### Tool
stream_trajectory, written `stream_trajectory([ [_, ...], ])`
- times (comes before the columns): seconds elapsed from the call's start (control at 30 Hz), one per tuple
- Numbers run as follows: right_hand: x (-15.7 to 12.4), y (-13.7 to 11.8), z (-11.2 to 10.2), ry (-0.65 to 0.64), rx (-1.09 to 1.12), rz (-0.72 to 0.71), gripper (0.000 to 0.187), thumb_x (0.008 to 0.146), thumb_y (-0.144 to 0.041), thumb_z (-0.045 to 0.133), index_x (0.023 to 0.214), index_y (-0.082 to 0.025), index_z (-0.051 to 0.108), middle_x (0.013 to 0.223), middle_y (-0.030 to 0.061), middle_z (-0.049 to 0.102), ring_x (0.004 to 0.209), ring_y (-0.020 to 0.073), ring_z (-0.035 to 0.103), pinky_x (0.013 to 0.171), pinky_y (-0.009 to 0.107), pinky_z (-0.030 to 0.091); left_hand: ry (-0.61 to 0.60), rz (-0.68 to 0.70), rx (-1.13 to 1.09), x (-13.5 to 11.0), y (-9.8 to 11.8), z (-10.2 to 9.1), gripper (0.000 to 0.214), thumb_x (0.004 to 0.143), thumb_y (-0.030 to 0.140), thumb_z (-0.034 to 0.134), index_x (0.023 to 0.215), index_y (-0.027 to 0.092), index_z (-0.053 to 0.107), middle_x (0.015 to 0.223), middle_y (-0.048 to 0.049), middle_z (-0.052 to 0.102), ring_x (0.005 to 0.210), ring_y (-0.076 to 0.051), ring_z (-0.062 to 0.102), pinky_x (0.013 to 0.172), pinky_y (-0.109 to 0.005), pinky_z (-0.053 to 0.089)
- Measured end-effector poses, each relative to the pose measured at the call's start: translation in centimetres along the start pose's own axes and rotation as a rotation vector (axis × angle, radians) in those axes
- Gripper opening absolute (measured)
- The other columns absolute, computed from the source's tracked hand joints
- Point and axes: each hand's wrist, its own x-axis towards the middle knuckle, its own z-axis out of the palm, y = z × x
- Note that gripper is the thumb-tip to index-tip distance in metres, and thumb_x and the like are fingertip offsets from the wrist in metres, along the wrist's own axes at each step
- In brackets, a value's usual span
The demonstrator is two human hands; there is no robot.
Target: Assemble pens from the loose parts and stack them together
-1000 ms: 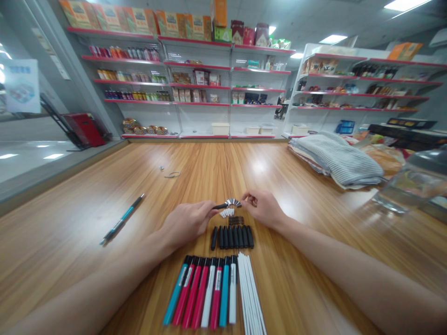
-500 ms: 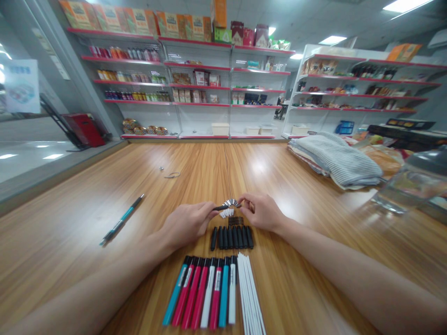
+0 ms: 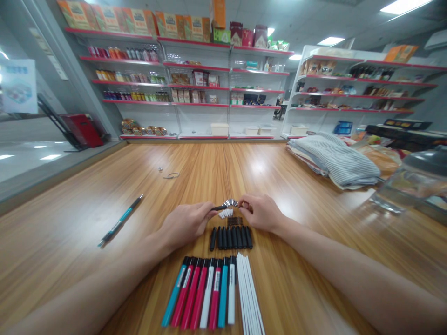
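On the wooden table (image 3: 209, 167), pen barrels (image 3: 200, 293) lie at six o'clock, black tubes (image 3: 234, 237) centrally, a turquoise-and-black pen (image 3: 120, 221) at nine, striped folded cloth (image 3: 337, 160) at two.

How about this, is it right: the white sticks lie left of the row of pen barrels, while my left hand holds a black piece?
Not quite: the head view shows the white sticks right of the pen barrels. Your left hand does hold a black piece.
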Motion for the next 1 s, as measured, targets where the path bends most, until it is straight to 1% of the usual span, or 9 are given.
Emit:
stream_trajectory([
  [0.17, 0.0, 0.0, -0.2, -0.04, -0.031, 0.001, 0.008, 0.08, -0.017, 0.057, 0.085, -0.018, 0.064, 0.081, 0.0025, 0.062, 0.07, 0.0133, 0.055, 0.061, 0.024, 0.035, -0.011, 0.0, 0.001, 0.0, -0.1, 0.1, 0.027, 0.097, 0.036, 0.035, 0.09, 0.019, 0.054, 0.077, -0.0023, 0.065, 0.064, -0.016, 0.061, 0.054, -0.025, 0.036],
  [0.33, 0.1, -0.2, -0.6, -0.148, -0.115, 0.07, 0.008, 0.084, -0.022, 0.055, 0.085, -0.019, 0.062, 0.082, 0.0024, 0.064, 0.073, 0.0142, 0.057, 0.061, 0.024, 0.033, -0.022, -0.001, 0.003, 0.0, -0.1, 0.1, 0.029, 0.097, 0.037, 0.033, 0.09, 0.019, 0.054, 0.077, -0.0025, 0.065, 0.065, -0.016, 0.061, 0.055, -0.025, 0.037],
  [0.43, 0.2, -0.4, -0.9, -0.2, -0.183, 0.094, 0.011, 0.086, -0.025, 0.052, 0.086, -0.02, 0.061, 0.082, 0.0021, 0.066, 0.073, 0.0156, 0.059, 0.059, 0.025, 0.031, -0.026, -0.002, 0.0, 0.0, 0.0, 0.1, 0.028, 0.097, 0.037, 0.033, 0.091, 0.019, 0.054, 0.078, -0.0022, 0.065, 0.065, -0.016, 0.061, 0.055, -0.025, 0.036],
  [0.53, 0.3, -0.4, -1.0, -0.225, -0.23, 0.114, 0.014, 0.089, -0.028, 0.05, 0.088, -0.021, 0.061, 0.083, 0.0028, 0.067, 0.075, 0.0174, 0.061, 0.059, 0.026, 0.03, -0.025, 0.0, -0.006, 0.0, 0.0, 0.0, 0.027, 0.097, 0.036, 0.034, 0.092, 0.019, 0.054, 0.079, -0.0023, 0.065, 0.065, -0.016, 0.061, 0.055, -0.025, 0.037],
  [0.7, 0.4, -0.4, -1.1, -0.255, -0.343, 0.171, 0.023, 0.088, -0.039, 0.05, 0.086, -0.019, 0.06, 0.083, 0.007, 0.067, 0.078, 0.0216, 0.062, 0.059, 0.028, 0.032, -0.019, 0.004, -0.002, 0.0, 0.0, 0.1, 0.027, 0.097, 0.036, 0.034, 0.092, 0.019, 0.054, 0.079, -0.0023, 0.065, 0.065, -0.015, 0.06, 0.054, -0.025, 0.036],
  [0.83, 0.5, -0.6, -1.2, -0.29, -0.394, 0.131, 0.025, 0.09, -0.038, 0.047, 0.083, -0.017, 0.059, 0.083, 0.0087, 0.067, 0.077, 0.0219, 0.063, 0.058, 0.028, 0.034, -0.014, 0.008, 0.005, -0.1, -0.1, 0.2, 0.028, 0.097, 0.036, 0.034, 0.09, 0.018, 0.054, 0.077, -0.0024, 0.065, 0.064, -0.015, 0.06, 0.054, -0.024, 0.035],
  [0.93, 0.3, -0.9, -1.2, -0.278, -0.405, 0.069, 0.021, 0.091, -0.031, 0.045, 0.085, -0.016, 0.058, 0.084, 0.0089, 0.067, 0.076, 0.0215, 0.063, 0.059, 0.028, 0.035, -0.018, 0.013, -0.006, -0.1, -0.1, 0.3, 0.028, 0.097, 0.036, 0.034, 0.09, 0.018, 0.054, 0.078, -0.0025, 0.065, 0.065, -0.015, 0.06, 0.054, -0.024, 0.036],
  [1.0, 0.2, -1.0, -1.2, -0.267, -0.405, 0.054, 0.016, 0.091, -0.026, 0.045, 0.087, -0.016, 0.057, 0.083, 0.0087, 0.067, 0.074, 0.0214, 0.064, 0.058, 0.028, 0.035, -0.024, 0.011, -0.012, -0.1, -0.1, 0.3, 0.028, 0.097, 0.037, 0.034, 0.091, 0.019, 0.054, 0.078, -0.0026, 0.065, 0.066, -0.015, 0.06, 0.055, -0.024, 0.036],
])
